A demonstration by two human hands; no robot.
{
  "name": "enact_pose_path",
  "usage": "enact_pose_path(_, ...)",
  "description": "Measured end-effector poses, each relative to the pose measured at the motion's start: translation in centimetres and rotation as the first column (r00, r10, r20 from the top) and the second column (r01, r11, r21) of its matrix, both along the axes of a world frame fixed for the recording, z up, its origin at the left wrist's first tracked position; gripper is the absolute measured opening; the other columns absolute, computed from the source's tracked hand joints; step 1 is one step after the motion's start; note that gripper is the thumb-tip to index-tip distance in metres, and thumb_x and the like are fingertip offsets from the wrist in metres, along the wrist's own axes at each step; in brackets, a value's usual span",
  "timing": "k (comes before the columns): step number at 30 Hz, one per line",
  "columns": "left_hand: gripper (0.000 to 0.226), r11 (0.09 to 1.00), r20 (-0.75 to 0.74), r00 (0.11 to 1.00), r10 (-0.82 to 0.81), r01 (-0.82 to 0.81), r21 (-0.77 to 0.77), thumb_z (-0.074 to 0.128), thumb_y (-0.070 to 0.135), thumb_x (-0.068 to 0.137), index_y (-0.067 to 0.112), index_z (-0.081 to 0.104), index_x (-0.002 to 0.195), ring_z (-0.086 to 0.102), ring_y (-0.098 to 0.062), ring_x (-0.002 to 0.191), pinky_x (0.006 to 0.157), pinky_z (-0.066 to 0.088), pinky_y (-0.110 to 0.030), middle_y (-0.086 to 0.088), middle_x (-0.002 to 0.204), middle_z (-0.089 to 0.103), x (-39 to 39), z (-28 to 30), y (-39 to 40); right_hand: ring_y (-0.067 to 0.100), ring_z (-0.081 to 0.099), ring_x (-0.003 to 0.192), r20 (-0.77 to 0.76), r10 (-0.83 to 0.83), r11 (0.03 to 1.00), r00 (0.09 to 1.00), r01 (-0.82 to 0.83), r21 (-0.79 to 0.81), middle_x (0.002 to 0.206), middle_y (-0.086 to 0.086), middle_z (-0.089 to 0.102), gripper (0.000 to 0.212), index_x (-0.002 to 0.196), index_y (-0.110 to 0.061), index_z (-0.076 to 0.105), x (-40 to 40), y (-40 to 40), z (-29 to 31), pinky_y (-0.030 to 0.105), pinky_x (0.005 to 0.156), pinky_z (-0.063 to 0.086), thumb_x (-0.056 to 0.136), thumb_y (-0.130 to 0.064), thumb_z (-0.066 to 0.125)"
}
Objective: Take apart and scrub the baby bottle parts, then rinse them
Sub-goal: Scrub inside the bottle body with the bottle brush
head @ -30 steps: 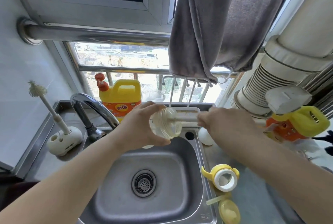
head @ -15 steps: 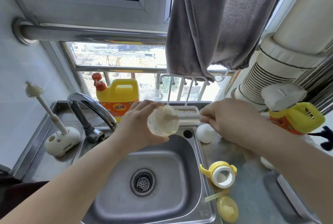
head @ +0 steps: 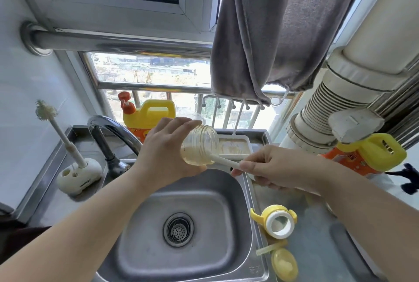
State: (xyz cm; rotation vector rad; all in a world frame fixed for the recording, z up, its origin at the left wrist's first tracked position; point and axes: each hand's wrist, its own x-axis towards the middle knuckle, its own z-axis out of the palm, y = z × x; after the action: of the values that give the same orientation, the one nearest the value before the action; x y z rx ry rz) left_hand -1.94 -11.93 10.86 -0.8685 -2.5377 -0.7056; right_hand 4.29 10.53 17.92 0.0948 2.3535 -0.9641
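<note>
Both hands are engaged above the sink (head: 238,193). I note my left hand (head: 166,157) wrapped around the clear, yellow-tinted bottle body (head: 199,146), held tilted, long axis running lower-left to upper-right; which end is its mouth I cannot tell. My right hand (head: 275,169) pinches the white brush handle (head: 226,162), which meets the bottle's lower end. One yellow collar ring (head: 277,222) and cap (head: 284,263) lie on the surface (head: 317,247) at right.
</note>
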Motion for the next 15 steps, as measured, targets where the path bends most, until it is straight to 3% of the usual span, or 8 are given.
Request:
enact_pose_path(2,0.089,1.0,0.076,0.997,-0.012,0.01,0.017,0.059,0.068,0.052,0.015,0.059,0.123,0.05,-0.018,0.099,0.08,0.046,-0.035,0.005,0.115,0.062,0.4,-0.3,-0.1,0.004,0.046,0.05,-0.275,0.099,0.954,0.956,-0.012,0.3,0.065,-0.011,0.054,0.025,0.105,-0.032,0.067,0.0,-0.2,0.1,0.017,0.047,0.036,0.095,-0.043,0.047)
enact_pose_path(4,0.093,0.996,0.206,0.978,-0.026,0.009,0.084,0.061,0.07,0.049,0.022,0.054,0.129,0.043,-0.01,0.105,0.086,0.038,-0.029,0.018,0.116,0.053,0.6,-0.3,-0.4,0.01,0.056,0.069,-0.502,0.348,0.769,0.792,0.065,0.636,0.081,-0.008,0.061,0.024,0.11,-0.033,0.061,0.1,-0.4,0.1,0.024,0.053,0.036,0.097,-0.042,0.043)
enact_pose_path(5,0.094,0.992,0.272,0.962,-0.04,0.006,0.127,0.063,0.07,0.048,0.026,0.051,0.13,0.042,-0.007,0.107,0.089,0.035,-0.026,0.025,0.115,0.048,0.5,-0.3,-0.5,0.014,0.057,0.072,-0.56,0.449,0.694,0.696,0.123,0.709,0.084,-0.007,0.061,0.022,0.111,-0.033,0.059,0.2,-0.7,-0.2,0.024,0.051,0.03,0.097,-0.038,0.043)
enact_pose_path(6,0.095,0.987,0.321,0.945,-0.06,0.008,0.162,0.064,0.07,0.046,0.029,0.049,0.131,0.041,-0.004,0.109,0.091,0.033,-0.023,0.031,0.113,0.045,0.5,-0.1,-0.5,0.016,0.056,0.069,-0.591,0.5,0.669,0.633,0.151,0.728,0.082,-0.007,0.059,0.018,0.109,-0.034,0.059,0.4,-1.0,-0.7,0.023,0.048,0.022,0.096,-0.033,0.047)
enact_pose_path(8,0.094,0.981,0.379,0.92,-0.099,0.027,0.19,0.067,0.069,0.044,0.035,0.046,0.129,0.038,0.001,0.11,0.092,0.03,-0.017,0.039,0.112,0.039,0.6,0.1,-0.4,0.016,0.047,0.052,-0.566,0.531,0.634,0.631,0.148,0.759,0.067,-0.006,0.048,0.014,0.093,-0.034,0.064,0.6,-1.6,-1.4,0.019,0.045,0.008,0.083,-0.025,0.067)
enact_pose_path(10,0.091,0.979,0.426,0.895,-0.13,0.05,0.196,0.068,0.069,0.044,0.043,0.041,0.127,0.036,0.003,0.113,0.095,0.03,-0.019,0.04,0.115,0.036,0.9,0.1,-0.4,0.016,0.042,0.038,-0.571,0.54,0.621,0.619,0.165,0.766,0.054,-0.006,0.044,0.026,0.075,-0.031,0.066,0.6,-1.4,-1.8,0.015,0.046,0.0,0.061,-0.019,0.084)
enact_pose_path(15,0.075,0.972,0.555,0.798,-0.235,0.193,0.134,0.062,0.053,0.075,0.051,0.022,0.137,0.032,0.001,0.129,0.107,0.029,-0.026,0.023,0.143,0.031,1.4,0.8,-0.9,0.017,0.048,0.037,-0.603,0.54,0.622,0.587,0.205,0.756,0.052,-0.006,0.051,0.026,0.079,-0.027,0.069,1.0,-0.4,-1.9,0.018,0.039,0.023,0.06,-0.018,0.086)
